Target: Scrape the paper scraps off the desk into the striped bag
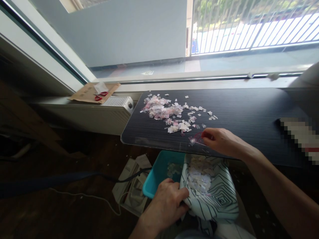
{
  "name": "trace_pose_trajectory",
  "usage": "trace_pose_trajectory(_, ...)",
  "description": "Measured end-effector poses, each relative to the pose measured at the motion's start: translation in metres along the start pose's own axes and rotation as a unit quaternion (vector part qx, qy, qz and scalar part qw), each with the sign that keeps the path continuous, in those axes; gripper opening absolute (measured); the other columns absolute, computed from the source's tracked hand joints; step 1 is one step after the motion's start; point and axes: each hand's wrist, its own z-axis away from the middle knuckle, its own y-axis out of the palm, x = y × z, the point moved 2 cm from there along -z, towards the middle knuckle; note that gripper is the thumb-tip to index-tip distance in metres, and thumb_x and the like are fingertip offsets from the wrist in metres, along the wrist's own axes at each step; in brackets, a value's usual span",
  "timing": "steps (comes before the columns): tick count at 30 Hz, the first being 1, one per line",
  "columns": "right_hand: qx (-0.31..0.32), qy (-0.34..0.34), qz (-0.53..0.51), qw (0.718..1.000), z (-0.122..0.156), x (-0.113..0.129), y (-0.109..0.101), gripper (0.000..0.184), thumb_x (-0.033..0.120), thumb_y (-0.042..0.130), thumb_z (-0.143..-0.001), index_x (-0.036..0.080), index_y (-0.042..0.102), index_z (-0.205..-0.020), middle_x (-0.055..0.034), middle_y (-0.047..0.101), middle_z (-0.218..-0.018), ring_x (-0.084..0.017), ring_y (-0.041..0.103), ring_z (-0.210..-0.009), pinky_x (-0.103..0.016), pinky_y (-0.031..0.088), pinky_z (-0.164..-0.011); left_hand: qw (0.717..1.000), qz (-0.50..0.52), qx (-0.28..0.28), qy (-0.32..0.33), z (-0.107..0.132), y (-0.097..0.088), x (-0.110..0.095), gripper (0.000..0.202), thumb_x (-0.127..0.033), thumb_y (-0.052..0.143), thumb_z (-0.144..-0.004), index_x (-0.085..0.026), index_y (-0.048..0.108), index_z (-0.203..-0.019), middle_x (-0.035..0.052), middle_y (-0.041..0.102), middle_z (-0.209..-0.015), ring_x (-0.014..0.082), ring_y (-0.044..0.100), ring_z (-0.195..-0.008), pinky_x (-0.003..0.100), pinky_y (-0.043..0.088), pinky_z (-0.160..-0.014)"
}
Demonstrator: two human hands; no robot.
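My right hand [216, 138] is low over the front edge of the dark tabletop [249, 116], its fingers closed on a thin, clear pinkish plastic piece [198, 138]. A few small scraps touch that piece. To its left lies a loose pile of small white and pink scraps [161, 108], seemingly cut paper or plastic. Below the edge, my left hand [169, 202] grips the left rim of a pale patterned cloth [221, 199], which forms a pouch holding many scraps [199, 179]. Beside it, partly behind my left hand, is a turquoise bin [156, 172] with some clear scraps inside.
Red-handled scissors [101, 95] rest on a brown envelope [87, 93] atop the white radiator [117, 103]. A pale device [133, 186] with a cable stands on the floor, left of the bin. A large window [137, 39] borders the table's far side.
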Motion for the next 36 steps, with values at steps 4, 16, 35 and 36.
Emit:
trace_pose_trajectory(4, -0.014, 0.021, 0.02, 0.999, -0.003, -0.006, -0.002, 0.024, 0.032, 0.042, -0.081, 0.022, 0.063, -0.081, -0.0024, 0.063, -0.069, -0.014, 0.053, -0.06, -0.024, 0.031, -0.053, 1.0, -0.003, 0.01, -0.004, -0.001, -0.001, -0.001, 0.01, -0.027, 0.064, -0.079, -0.021, 0.057, -0.076, -0.0025, 0.056, -0.067, 0.016, 0.053, -0.066, 0.03, 0.037, -0.072)
trace_pose_trajectory(16, -0.043, 0.04, 0.017, 0.998, -0.006, -0.013, -0.001, 0.025, 0.032, 0.042, -0.08, 0.022, 0.064, -0.083, -0.0025, 0.064, -0.07, -0.015, 0.053, -0.06, -0.025, 0.031, -0.054, 1.0, -0.002, 0.01, -0.003, 0.0, 0.0, 0.0, 0.01, -0.028, 0.064, -0.079, -0.021, 0.057, -0.076, -0.0026, 0.056, -0.067, 0.0163, 0.053, -0.065, 0.029, 0.037, -0.071)
trace_pose_trajectory(35, -0.043, 0.009, 0.034, 0.998, 0.001, -0.011, -0.002, 0.022, 0.031, 0.043, -0.081, 0.022, 0.063, -0.081, -0.0014, 0.063, -0.067, -0.014, 0.052, -0.058, -0.024, 0.03, -0.052, 1.0, 0.005, 0.001, 0.004, 0.0, 0.001, 0.0, 0.011, -0.028, 0.065, -0.079, -0.021, 0.056, -0.075, -0.0033, 0.055, -0.066, 0.015, 0.052, -0.064, 0.028, 0.037, -0.071)
trace_pose_trajectory(36, -0.059, 0.021, 0.046, 0.997, 0.002, -0.012, -0.003, 0.022, 0.031, 0.043, -0.081, 0.022, 0.063, -0.082, -0.0018, 0.063, -0.068, -0.014, 0.052, -0.058, -0.024, 0.03, -0.053, 1.0, 0.006, 0.002, 0.003, 0.0, 0.001, 0.0, 0.011, -0.028, 0.065, -0.079, -0.021, 0.056, -0.075, -0.0033, 0.055, -0.066, 0.0149, 0.052, -0.064, 0.028, 0.037, -0.071)
